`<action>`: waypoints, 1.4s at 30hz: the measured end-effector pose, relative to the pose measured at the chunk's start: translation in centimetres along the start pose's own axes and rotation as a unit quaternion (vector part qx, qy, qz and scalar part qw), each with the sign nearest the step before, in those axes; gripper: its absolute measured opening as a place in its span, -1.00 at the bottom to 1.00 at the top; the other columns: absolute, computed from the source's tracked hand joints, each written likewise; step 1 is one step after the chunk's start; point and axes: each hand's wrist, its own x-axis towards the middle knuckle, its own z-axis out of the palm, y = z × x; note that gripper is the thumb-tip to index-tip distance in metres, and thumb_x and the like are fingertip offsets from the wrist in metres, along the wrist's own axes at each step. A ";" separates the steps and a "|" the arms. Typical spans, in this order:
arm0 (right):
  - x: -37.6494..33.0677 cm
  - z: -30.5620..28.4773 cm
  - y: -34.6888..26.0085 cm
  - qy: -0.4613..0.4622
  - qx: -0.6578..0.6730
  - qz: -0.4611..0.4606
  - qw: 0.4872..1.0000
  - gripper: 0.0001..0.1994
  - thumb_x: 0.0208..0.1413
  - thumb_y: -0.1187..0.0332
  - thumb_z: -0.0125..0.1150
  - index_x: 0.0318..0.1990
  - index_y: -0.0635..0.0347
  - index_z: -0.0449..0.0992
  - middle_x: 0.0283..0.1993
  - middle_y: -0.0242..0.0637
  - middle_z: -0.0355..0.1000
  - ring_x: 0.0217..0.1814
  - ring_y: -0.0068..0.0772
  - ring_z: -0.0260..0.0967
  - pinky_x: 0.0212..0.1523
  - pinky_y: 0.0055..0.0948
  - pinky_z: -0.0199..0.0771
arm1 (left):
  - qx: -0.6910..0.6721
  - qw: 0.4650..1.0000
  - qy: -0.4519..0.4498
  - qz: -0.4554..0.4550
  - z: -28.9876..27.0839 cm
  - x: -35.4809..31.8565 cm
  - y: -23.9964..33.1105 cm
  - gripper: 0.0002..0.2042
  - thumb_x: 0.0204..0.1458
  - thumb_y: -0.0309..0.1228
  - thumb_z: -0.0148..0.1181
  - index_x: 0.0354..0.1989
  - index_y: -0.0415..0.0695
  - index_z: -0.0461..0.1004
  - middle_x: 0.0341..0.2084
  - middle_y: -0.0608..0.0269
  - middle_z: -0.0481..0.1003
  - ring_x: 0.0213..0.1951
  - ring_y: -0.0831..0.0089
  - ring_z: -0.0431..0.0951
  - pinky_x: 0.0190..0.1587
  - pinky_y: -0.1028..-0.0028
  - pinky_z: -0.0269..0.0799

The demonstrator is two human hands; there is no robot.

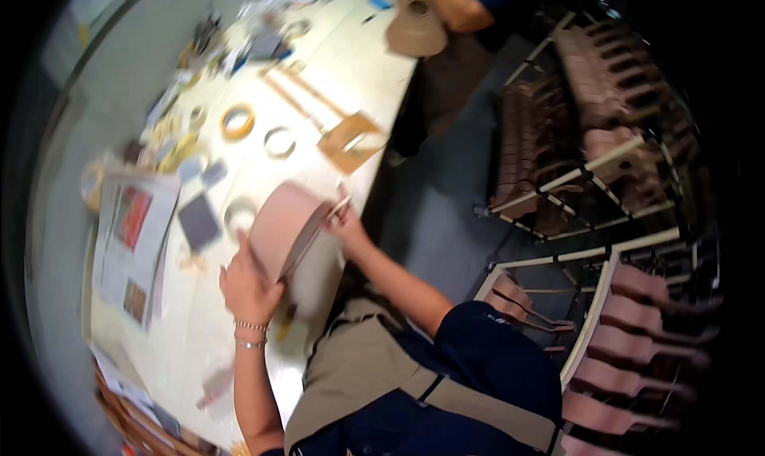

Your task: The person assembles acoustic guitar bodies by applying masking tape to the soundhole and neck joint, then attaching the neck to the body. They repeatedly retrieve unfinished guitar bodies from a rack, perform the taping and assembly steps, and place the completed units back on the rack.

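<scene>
A pinkish-brown ukulele body (283, 225) is tipped up on its edge over the white table, its curved side facing up. My left hand (251, 285), with bracelets at the wrist, grips its near left end, thumb and fingers against the wood. At its right end is my right hand (347, 223), fingers closed on a short pale stick-like piece (340, 205); blur hides what that piece is. A tape roll (239, 215) lies just beyond my left hand. Beside it is a dark grey square sheet (199, 221).
More tape rolls (237, 121) and a flat brown wooden jig (348, 141) lie farther up the table (215, 336). Printed newspaper (135, 241) covers its left edge. Across the far end, another person's arm (458, 6) is by a ukulele (416, 26). Racks (586, 169) of instruments stand at right.
</scene>
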 end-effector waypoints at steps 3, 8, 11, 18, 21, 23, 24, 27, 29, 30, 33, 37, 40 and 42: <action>-1.3 1.1 -3.1 0.000 -0.042 -0.043 0.998 0.00 -0.07 0.61 0.20 0.38 0.00 -0.42 0.08 -0.38 0.21 0.03 -0.52 0.18 0.02 -0.50 0.32 | -0.048 0.997 0.026 0.056 -1.1 0.4 1.6 0.04 -0.50 -0.35 0.41 0.31 -0.14 -0.03 -0.02 0.08 0.39 -0.13 0.10 0.45 -0.01 0.33 0.37; -2.4 9.2 -10.5 -0.081 -0.072 -0.125 0.986 0.00 -0.04 0.63 0.17 0.38 -0.09 -0.45 0.18 -0.29 0.11 0.12 -0.41 0.16 0.06 -0.46 0.34 | -0.254 0.941 0.195 0.105 -7.3 -2.1 1.5 0.02 -0.43 -0.35 0.44 0.31 -0.21 -0.02 -0.12 0.13 0.45 -0.10 0.35 0.47 -0.01 0.41 0.36; -4.4 16.6 -15.4 -0.171 0.038 -0.190 0.966 -0.04 -0.01 0.66 0.12 0.38 -0.11 -0.44 0.19 -0.22 0.07 0.07 -0.33 0.26 0.08 -0.43 0.36 | -0.330 0.901 0.267 0.091 -14.7 -6.1 0.2 -0.15 -0.36 -0.34 0.44 0.17 -0.33 0.15 -0.13 0.10 0.42 -0.08 0.35 0.43 0.01 0.34 0.33; -9.8 26.2 -17.0 -0.405 0.111 -0.242 0.875 -0.02 -0.22 0.78 -0.30 0.37 -0.28 -0.44 0.28 -0.08 -0.03 0.21 0.02 0.21 0.12 -0.06 0.36 | -0.488 0.774 0.372 0.157 -17.4 -15.6 -8.1 -0.47 -0.01 -0.39 0.13 0.15 -0.28 0.17 -0.06 0.10 0.38 -0.02 0.33 0.38 0.03 0.35 0.26; -10.8 27.3 -15.3 -0.462 0.150 -0.156 0.860 0.01 -0.31 0.75 -0.27 0.38 -0.26 -0.38 0.29 -0.11 -0.02 0.24 0.05 0.17 0.13 0.01 0.31 | -0.408 0.747 0.517 0.092 -17.2 -15.9 -3.3 -0.29 -0.09 -0.30 0.29 0.22 -0.23 0.07 0.00 0.09 0.29 0.03 0.33 0.29 -0.01 0.36 0.28; -10.7 27.8 -14.4 -0.488 0.160 -0.111 0.851 0.01 -0.34 0.72 -0.24 0.38 -0.21 -0.35 0.28 -0.13 0.00 0.24 0.07 0.16 0.12 0.01 0.31 | -0.256 0.724 0.616 0.175 -16.8 -15.1 -2.7 -0.16 -0.12 -0.28 0.30 0.30 -0.19 -0.09 0.18 -0.01 0.06 0.23 0.17 0.06 0.14 0.21 0.17; -10.7 28.2 -14.5 -0.497 0.164 -0.103 0.846 0.00 -0.35 0.71 -0.22 0.38 -0.19 -0.34 0.28 -0.14 0.02 0.24 0.08 0.17 0.12 0.00 0.32 | -0.158 0.701 0.648 0.250 -16.7 -15.0 -3.2 -0.10 -0.13 -0.29 0.30 0.33 -0.16 -0.18 0.25 -0.04 -0.07 0.31 0.10 -0.09 0.21 0.14 0.08; -10.3 28.5 -14.7 -0.519 0.185 -0.083 0.831 0.00 -0.36 0.69 -0.19 0.38 -0.13 -0.32 0.26 -0.16 0.06 0.24 0.07 0.17 0.12 0.00 0.33 | 0.093 0.739 0.623 0.239 -16.6 -16.4 -3.5 -0.38 -0.23 -0.29 0.36 0.07 -0.17 0.33 0.27 -0.09 -0.19 0.32 -0.01 -0.22 0.24 0.03 0.01; -9.3 27.8 -14.5 -0.529 0.230 -0.068 0.814 -0.03 -0.32 0.67 -0.14 0.38 -0.10 -0.30 0.24 -0.15 0.09 0.22 0.07 0.18 0.11 0.01 0.35 | 0.195 0.793 0.555 0.161 -15.3 -17.7 -4.6 -0.55 -0.26 -0.32 0.38 -0.13 -0.18 0.49 0.19 -0.12 -0.01 0.27 0.01 -0.05 0.15 0.07 0.16; -8.6 27.3 -14.2 -0.542 0.255 -0.066 0.798 -0.09 -0.21 0.61 0.00 0.37 -0.03 -0.25 0.24 -0.14 0.09 0.24 0.04 0.16 0.15 0.05 0.30 | 0.138 0.827 0.514 0.180 -14.9 -17.2 -4.8 -0.62 -0.25 -0.44 0.36 -0.16 -0.20 0.50 -0.03 -0.03 0.18 0.04 0.13 0.16 0.00 0.22 0.27; -7.7 27.4 -12.4 -0.562 0.263 -0.019 0.784 -0.18 -0.11 0.50 0.24 0.30 0.09 -0.11 0.20 -0.14 0.10 0.26 -0.04 0.13 0.18 -0.04 0.26 | -0.017 0.902 0.409 0.138 -13.3 -17.3 -8.1 -0.73 -0.22 -0.68 0.33 -0.27 -0.29 0.51 -0.38 0.08 0.56 -0.38 0.36 0.58 -0.30 0.49 0.50; -9.6 28.7 -14.1 -0.583 0.272 0.004 0.766 0.00 -0.26 0.69 -0.06 0.39 -0.23 -0.33 0.10 -0.24 0.12 0.23 -0.15 0.20 0.14 -0.20 0.33 | 0.155 0.868 0.455 0.128 -15.0 -20.3 -5.7 -0.82 -0.16 -0.62 0.33 -0.34 -0.33 0.50 -0.45 0.08 0.55 -0.42 0.35 0.57 -0.32 0.51 0.51; -10.7 27.7 -17.3 -0.564 0.241 0.003 0.790 0.04 -0.40 0.71 -0.28 0.39 -0.30 -0.33 0.09 -0.27 0.09 0.22 -0.19 0.21 0.19 -0.18 0.27 | 0.438 0.817 0.295 0.231 -19.1 -20.3 -4.1 -0.68 -0.19 -0.45 0.40 -0.22 -0.23 0.54 -0.39 0.23 0.59 -0.45 0.43 0.60 -0.31 0.62 0.54; -9.3 27.7 -15.8 -0.553 0.223 -0.030 0.802 -0.02 -0.29 0.70 -0.33 0.39 -0.31 -0.37 0.09 -0.24 0.07 0.21 -0.16 0.23 0.24 -0.17 0.19 | 0.303 0.842 0.364 0.258 -18.4 -17.5 -5.0 -0.67 -0.21 -0.46 0.42 -0.23 -0.26 0.52 -0.40 0.28 0.59 -0.46 0.52 0.58 -0.33 0.65 0.51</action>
